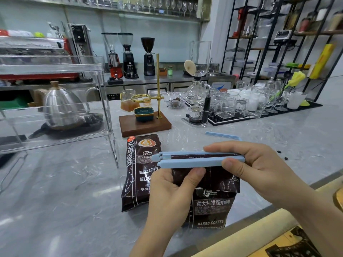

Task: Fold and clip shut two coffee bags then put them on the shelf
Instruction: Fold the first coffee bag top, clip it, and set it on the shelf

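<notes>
A dark brown coffee bag (213,201) stands near the counter's front edge, its top folded over. A light blue clip (187,160) lies across that fold, its two bars nearly together. My right hand (256,167) pinches the clip's right end between thumb and fingers. My left hand (172,191) grips the bag just below the clip, thumb pressed on its front. A second coffee bag (139,169) lies behind and to the left, partly hidden by my left hand. Another blue clip (222,135) rests on the counter beyond. The clear acrylic shelf (78,138) stands at the left.
A wooden drip stand (144,125) with a brass pole stands just behind the bags. A siphon brewer (198,108) and a mat of glasses (241,104) sit at the back right. A steel kettle (61,106) shows through the shelf. A few coffee beans (282,154) lie at the right.
</notes>
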Demonstrator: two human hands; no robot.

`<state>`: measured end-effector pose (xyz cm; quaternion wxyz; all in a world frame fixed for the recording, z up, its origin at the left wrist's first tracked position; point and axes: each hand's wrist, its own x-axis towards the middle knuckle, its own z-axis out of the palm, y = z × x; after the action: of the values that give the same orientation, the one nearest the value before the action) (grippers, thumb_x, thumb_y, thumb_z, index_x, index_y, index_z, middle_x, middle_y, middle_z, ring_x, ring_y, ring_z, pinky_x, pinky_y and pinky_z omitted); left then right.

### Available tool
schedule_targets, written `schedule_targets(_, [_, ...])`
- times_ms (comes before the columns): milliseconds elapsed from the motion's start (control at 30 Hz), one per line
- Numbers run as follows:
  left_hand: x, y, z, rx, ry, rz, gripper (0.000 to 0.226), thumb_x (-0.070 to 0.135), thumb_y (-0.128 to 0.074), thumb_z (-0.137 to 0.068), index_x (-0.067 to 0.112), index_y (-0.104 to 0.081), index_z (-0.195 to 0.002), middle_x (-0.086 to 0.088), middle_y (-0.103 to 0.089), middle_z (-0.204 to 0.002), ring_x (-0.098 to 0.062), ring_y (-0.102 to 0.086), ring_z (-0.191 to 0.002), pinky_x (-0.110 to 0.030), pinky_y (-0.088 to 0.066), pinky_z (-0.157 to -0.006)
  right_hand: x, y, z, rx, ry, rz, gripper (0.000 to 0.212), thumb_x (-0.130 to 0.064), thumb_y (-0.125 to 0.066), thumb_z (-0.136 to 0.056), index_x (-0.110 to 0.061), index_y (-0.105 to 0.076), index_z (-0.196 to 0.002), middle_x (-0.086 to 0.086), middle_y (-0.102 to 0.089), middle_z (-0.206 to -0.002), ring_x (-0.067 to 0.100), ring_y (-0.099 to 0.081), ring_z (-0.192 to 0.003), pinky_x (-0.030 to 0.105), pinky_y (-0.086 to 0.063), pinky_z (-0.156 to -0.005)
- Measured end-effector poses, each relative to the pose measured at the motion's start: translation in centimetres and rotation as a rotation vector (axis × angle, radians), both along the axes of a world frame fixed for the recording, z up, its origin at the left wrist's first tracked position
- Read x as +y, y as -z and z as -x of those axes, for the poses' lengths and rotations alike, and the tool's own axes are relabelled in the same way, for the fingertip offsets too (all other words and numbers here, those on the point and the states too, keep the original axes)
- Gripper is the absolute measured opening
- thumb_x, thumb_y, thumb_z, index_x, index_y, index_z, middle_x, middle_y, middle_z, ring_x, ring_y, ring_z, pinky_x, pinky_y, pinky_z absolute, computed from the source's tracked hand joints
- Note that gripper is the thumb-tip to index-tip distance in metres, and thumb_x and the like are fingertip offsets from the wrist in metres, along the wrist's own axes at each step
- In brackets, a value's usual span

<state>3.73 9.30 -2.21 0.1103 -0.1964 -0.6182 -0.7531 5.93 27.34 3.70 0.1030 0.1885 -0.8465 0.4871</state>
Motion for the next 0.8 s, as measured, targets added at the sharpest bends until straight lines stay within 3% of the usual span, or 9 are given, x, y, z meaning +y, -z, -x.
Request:
schedule_targets(200, [-0.1,0.2,0.2,0.025,-0.018,0.029,0.010,0.016,-0.073,-0.082,0.020,-0.077,-0.089,0.004,-0.082,-0.083,-0.010,-0.077,-0.080,-0.019,-0.058,-0.071,-0.3,0.0,0.1,-0.004,0.006,0.032,0.022,-0.022,-0.060,-0.089,-0.029,-0.073,-0.105,-0.019,-0.074,-0.104,0.004,-0.068,-0.097,0.010,-0.050,-0.078])
schedule_targets(500, [-0.4,-0.6,-0.2,-0.051,0.069,-0.001,0.014,0.027,-0.070,-0.072,0.022,-0.074,-0.085,0.011,-0.080,-0.076,-0.001,-0.075,-0.075,-0.013,-0.055,-0.066,-0.3,0.0,0.0,0.010,-0.007,0.085,0.028,-0.019,-0.058,-0.082,-0.026,-0.075,-0.103,-0.018,-0.076,-0.100,0.002,-0.069,-0.096,0.010,-0.051,-0.078])
schedule_targets(567, [-0.5,-0.4,-0.2,-0.117,0.059,-0.061,0.024,0.033,-0.071,-0.069,0.021,-0.074,-0.089,0.006,-0.080,-0.079,-0.004,-0.075,-0.077,-0.018,-0.058,-0.068,-0.1,0.1,0.1,0.012,0.006,0.082,0.028,-0.022,-0.059,-0.082,-0.030,-0.077,-0.102,-0.017,-0.076,-0.099,0.004,-0.070,-0.095,0.011,-0.051,-0.077])
schedule_targets(667, [-0.9,-0.3,0.2,-0.182,0.027,-0.225,0.034,0.034,-0.080,-0.073,0.019,-0.073,-0.102,-0.005,-0.080,-0.090,-0.016,-0.074,-0.089,-0.038,-0.059,-0.086,0.1,0.3,0.3,0.015,0.020,0.069,0.026,-0.044,-0.060,-0.085,-0.036,-0.074,-0.105,-0.014,-0.076,-0.102,0.015,-0.069,-0.093,0.016,-0.051,-0.075])
schedule_targets(733, [-1.2,-0.5,0.2,-0.179,0.022,-0.265,0.035,0.033,-0.080,-0.072,0.019,-0.073,-0.103,-0.010,-0.080,-0.099,-0.020,-0.074,-0.094,-0.044,-0.055,-0.094,0.2,0.5,0.3,0.004,0.024,0.077,0.034,-0.057,-0.060,-0.081,-0.037,-0.073,-0.106,-0.011,-0.076,-0.104,0.024,-0.068,-0.094,0.027,-0.052,-0.077])
schedule_targets(800, [-1.2,-0.7,0.1,-0.189,0.028,-0.289,0.034,0.031,-0.081,-0.070,0.019,-0.074,-0.101,-0.012,-0.080,-0.100,-0.021,-0.074,-0.094,-0.045,-0.054,-0.096,0.2,0.6,0.3,0.014,0.015,0.077,0.034,-0.057,-0.060,-0.081,-0.037,-0.074,-0.105,-0.009,-0.076,-0.105,0.027,-0.067,-0.095,0.035,-0.052,-0.080])
